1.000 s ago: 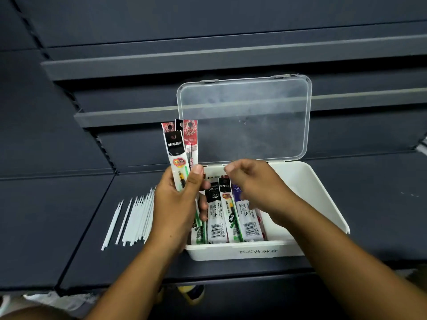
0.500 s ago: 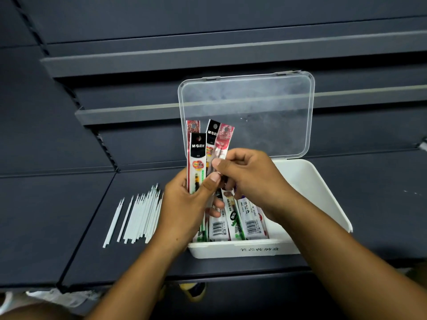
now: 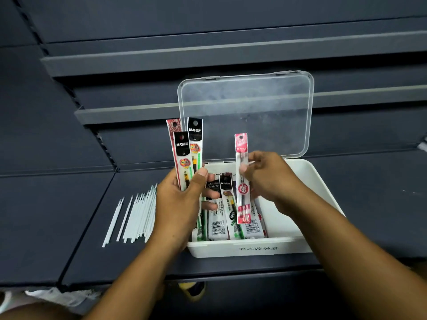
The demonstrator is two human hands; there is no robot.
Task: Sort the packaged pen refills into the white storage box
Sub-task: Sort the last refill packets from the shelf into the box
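The right hand (image 3: 270, 179) pinches a pink pack (image 3: 242, 181) between thumb and fingers and holds it upright over the middle of the box (image 3: 254, 249). The left hand (image 3: 180, 204) is closed round a bundle (image 3: 184, 155) of three packs, fanned upright over the box's left end. Half a second ago the pink pack stood in that bundle, with the right hand's fingers working at it and the two hands touching. Now it is drawn clear and the hands are apart, each holding its own load. So one more pack is singled out and ready to go down. I judge the next move is to lay it flat beside the laid packs (image 3: 217, 222), which fill the box's left half. The right half looks free. The clear lid (image 3: 247, 112) stands open behind the box and is out of the way. Three packs remain in hand, so the sorting is well on but not done. Loose refills (image 3: 138, 213) lie in a row just left of the box on the dark shelf (image 3: 57, 215).
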